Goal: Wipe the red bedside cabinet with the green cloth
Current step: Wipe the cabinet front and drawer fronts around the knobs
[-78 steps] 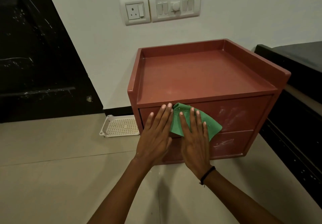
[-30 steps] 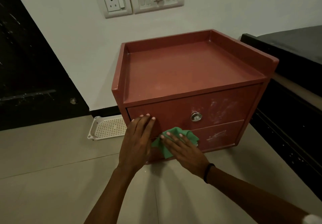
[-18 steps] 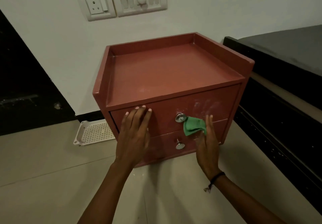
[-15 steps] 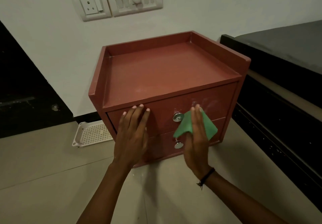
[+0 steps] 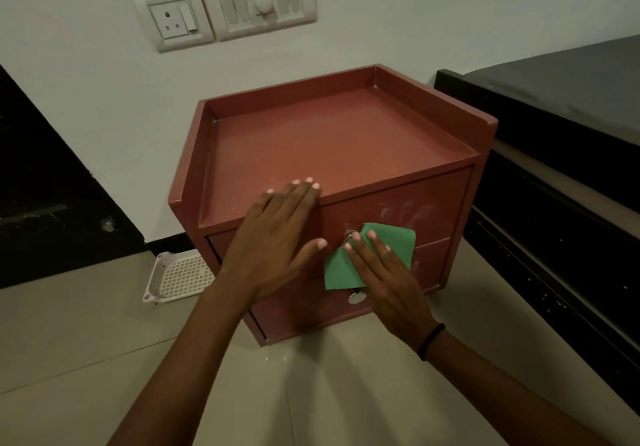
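Observation:
The red bedside cabinet [image 5: 332, 147] stands on the floor against the white wall, with a rimmed top and two drawers. My right hand [image 5: 384, 279] presses the green cloth [image 5: 391, 244] flat against the upper drawer front, over its metal knob. The lower drawer's knob [image 5: 356, 296] shows just under the cloth. My left hand [image 5: 273, 237] lies flat on the upper drawer's left part, fingers spread, fingertips reaching the top's front edge. White smears [image 5: 405, 213] mark the drawer front to the right of the cloth.
A white perforated plastic tray [image 5: 180, 277] lies on the floor left of the cabinet. A dark bed frame with a grey mattress [image 5: 554, 126] stands close on the right. A socket and switch plate [image 5: 225, 9] sit on the wall above. A black door [image 5: 45, 185] is at the left.
My left hand has slid up to the top's front edge. My right hand with the cloth has shifted left over the upper knob. The view has moved in closer.

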`<control>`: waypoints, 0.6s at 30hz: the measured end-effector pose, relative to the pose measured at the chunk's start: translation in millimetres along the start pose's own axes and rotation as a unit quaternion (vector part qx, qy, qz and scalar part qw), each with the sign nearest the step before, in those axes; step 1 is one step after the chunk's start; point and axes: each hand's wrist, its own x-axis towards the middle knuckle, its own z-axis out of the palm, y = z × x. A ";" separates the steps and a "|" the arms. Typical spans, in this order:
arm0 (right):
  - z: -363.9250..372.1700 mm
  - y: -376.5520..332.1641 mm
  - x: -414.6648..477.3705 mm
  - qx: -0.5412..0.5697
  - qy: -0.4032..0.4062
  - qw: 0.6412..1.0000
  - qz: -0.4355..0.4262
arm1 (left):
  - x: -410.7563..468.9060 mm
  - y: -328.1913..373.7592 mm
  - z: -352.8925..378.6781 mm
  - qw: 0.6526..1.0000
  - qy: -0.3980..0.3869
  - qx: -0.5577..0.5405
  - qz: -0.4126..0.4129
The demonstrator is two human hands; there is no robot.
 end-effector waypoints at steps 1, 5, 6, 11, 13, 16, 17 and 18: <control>-2.7 -3.2 2.0 0.040 0.029 0.998 0.037 | -1.7 1.5 1.3 1.000 0.004 -0.004 -0.007; -20.2 -17.7 27.4 0.158 0.222 0.956 0.109 | -1.1 2.4 2.1 0.999 0.016 -0.036 -0.018; -21.6 -18.3 33.0 0.158 0.246 0.952 0.093 | -0.3 1.2 0.5 0.999 0.015 -0.047 -0.018; 9.3 -6.1 24.5 0.100 0.172 0.978 0.057 | 4.6 -8.5 -6.6 0.995 0.015 -0.095 -0.008; 22.3 -2.8 7.2 0.044 0.092 0.995 0.012 | 4.1 -9.0 -6.4 0.994 0.017 -0.106 -0.009; 29.4 16.8 -7.1 -0.002 0.063 0.998 -0.017 | 4.1 -12.6 -8.7 0.993 0.022 -0.116 -0.003; 28.9 24.2 -10.8 -0.015 0.059 0.998 -0.006 | 4.5 -14.1 -9.9 0.993 0.019 -0.119 -0.002; 29.1 31.5 -14.4 -0.025 0.059 0.998 0.018 | 4.7 -15.7 -10.8 0.992 0.014 -0.122 -0.001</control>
